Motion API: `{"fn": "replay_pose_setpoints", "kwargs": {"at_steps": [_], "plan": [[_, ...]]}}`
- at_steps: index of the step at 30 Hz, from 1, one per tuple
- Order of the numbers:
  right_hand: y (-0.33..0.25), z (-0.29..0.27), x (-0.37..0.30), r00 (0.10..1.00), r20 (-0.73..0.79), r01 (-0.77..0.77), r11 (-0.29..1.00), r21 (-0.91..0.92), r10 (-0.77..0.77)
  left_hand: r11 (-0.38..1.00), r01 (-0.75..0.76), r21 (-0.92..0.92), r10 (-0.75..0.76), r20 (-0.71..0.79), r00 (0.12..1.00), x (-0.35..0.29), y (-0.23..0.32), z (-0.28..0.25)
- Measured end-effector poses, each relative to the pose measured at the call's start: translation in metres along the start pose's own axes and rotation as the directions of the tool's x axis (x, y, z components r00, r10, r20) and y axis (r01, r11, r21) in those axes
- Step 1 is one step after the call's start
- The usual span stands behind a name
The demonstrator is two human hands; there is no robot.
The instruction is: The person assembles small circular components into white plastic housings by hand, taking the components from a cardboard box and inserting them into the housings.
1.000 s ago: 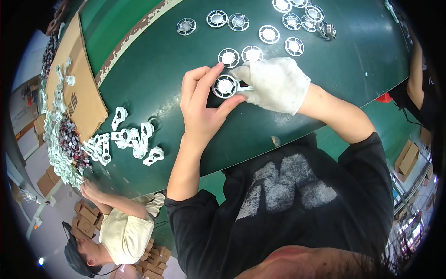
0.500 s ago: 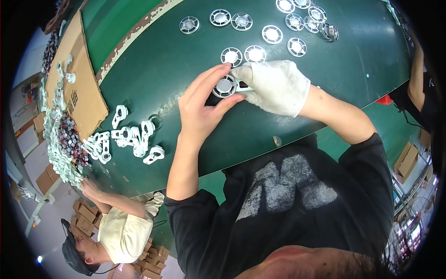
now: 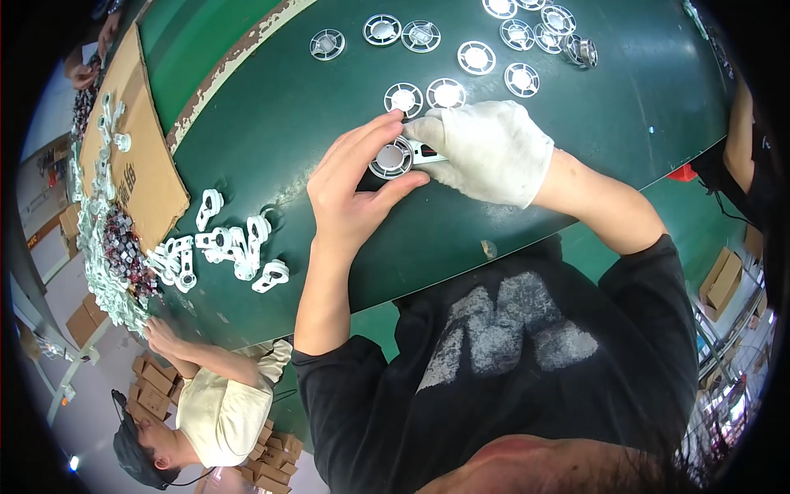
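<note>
1. Spoked disc, silver, is held between the two hands just above or on the surface; cannot tell which.
2. Left hand, bare: clamped on the disc. Fingers lie together, arching over its left and far side; the thumb stretches rightward along the near edge. Forearm comes up almost straight from the lower edge.
3. Right hand, in a white glove: closed on a white handle at the disc's right side. Whether handle and disc are joined, cannot tell. Elbow bent; forearm slants up and to the left, glove pointing at the left hand.
4. Beyond both hands: loose spoked discs, scattered, some overlapping, one group crowded at upper right.
5. Left of the left forearm: white parts with round heads, in a loose cluster near a cardboard sheet.
</note>
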State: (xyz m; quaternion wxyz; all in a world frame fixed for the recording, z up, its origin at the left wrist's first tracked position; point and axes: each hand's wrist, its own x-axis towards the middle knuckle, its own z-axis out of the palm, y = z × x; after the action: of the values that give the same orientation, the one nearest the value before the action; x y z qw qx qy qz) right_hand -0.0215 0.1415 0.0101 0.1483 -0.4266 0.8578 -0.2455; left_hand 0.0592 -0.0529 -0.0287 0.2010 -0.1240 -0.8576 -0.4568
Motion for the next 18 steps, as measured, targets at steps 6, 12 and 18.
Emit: {"fn": "replay_pose_setpoints", "kwargs": {"at_steps": [6, 12, 18], "plan": [[0.002, 0.003, -0.001, 0.998, -0.06, 0.028, 1.0, -0.001, -0.028, 1.0, 0.006, 0.002, -0.006, 0.024, 1.0, 0.003, 0.002, 0.0], [0.006, -0.009, -0.004, 0.989, 0.133, -0.116, 0.913, 0.391, 0.069, 0.999, -0.04, -0.003, 0.04, 0.037, 0.999, -0.002, 0.008, -0.001], [0.006, -0.02, 0.005, 0.884, 0.466, -0.26, 0.807, 0.53, -0.021, 0.979, -0.203, 0.035, 0.2, 0.071, 0.977, -0.001, 0.013, 0.005]]}}
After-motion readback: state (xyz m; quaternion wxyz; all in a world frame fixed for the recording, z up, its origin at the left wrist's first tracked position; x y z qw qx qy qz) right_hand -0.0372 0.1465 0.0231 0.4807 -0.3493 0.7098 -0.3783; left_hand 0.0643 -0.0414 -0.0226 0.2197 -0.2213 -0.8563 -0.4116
